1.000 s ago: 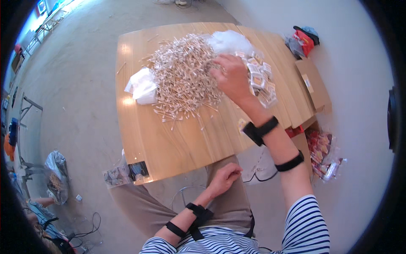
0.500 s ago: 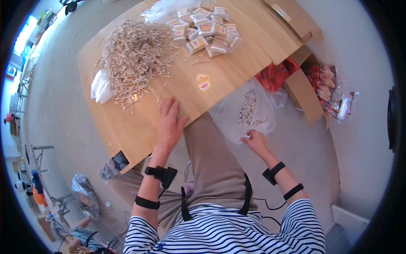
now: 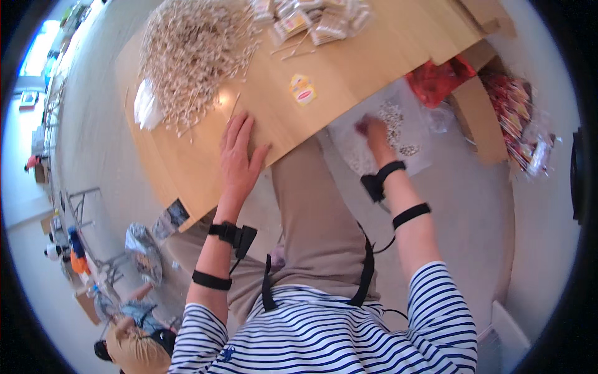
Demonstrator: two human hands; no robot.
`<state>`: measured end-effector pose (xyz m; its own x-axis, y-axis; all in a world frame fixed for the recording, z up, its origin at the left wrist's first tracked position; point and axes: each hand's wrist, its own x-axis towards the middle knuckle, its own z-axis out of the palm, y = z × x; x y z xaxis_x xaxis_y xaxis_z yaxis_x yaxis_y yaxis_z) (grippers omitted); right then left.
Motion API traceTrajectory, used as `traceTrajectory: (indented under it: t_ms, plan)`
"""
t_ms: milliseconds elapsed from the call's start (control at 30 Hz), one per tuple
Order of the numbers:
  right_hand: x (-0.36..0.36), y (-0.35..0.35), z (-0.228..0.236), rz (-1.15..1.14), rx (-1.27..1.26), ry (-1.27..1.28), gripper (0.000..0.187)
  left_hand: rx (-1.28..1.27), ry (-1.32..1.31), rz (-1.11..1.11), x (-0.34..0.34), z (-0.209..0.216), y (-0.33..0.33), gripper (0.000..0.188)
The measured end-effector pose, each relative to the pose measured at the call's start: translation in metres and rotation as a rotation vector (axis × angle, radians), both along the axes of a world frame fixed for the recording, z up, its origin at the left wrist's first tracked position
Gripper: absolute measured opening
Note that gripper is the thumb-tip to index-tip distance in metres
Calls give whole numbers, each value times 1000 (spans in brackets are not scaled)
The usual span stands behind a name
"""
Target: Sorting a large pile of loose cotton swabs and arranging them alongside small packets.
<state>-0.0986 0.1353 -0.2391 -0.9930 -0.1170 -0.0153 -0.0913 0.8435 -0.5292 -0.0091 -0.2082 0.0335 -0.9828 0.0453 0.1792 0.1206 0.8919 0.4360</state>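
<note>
Striped shirt [image 3: 317,330], one, at 6 o'clock: yours, blue on white. Brown trousers [image 3: 308,206], one pair, your knee reaching under the table edge. Black wrist straps [image 3: 374,187], worn on both your forearms, a small dark box on each.

Left hand [image 3: 238,149], at 10 o'clock: laid palm down at the table's near edge, fingers extended, thumb splayed wide, nothing seen in your grasp. One loose cotton swab [image 3: 235,106] lies just beyond its fingertips.

Right hand [image 3: 375,134], at 2 o'clock: lowered beyond the table edge at the clear plastic bag [image 3: 412,109], motion-blurred; how far your fingers part, and whether they grip anything, you cannot tell. The bag shows small pale pieces, too fine to identify.

Wooden table [image 3: 261,118], pale, ahead of you. On it: yellow label [image 3: 303,90], at 12 o'clock; white plastic bag [image 3: 147,106], at 10 o'clock; swab heap [image 3: 193,56], large, at 11 o'clock, touching that bag; small swab packs [image 3: 293,25], several, near 12 o'clock, partly cropped.

Red bag [image 3: 439,81], at 2 o'clock, beside a cardboard box [image 3: 479,118].
</note>
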Motion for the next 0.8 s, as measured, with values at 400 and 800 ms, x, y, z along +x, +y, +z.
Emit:
traceTrajectory:
  t_ms: [400, 800]
  plan:
    - [-80, 39, 104, -724, -1540, -515, 24, 11, 56, -34, -8, -10, 14, 61]
    - [34, -5, 248, -379, -693, -308, 18, 37, 28, -1, -19, -4, -24, 70]
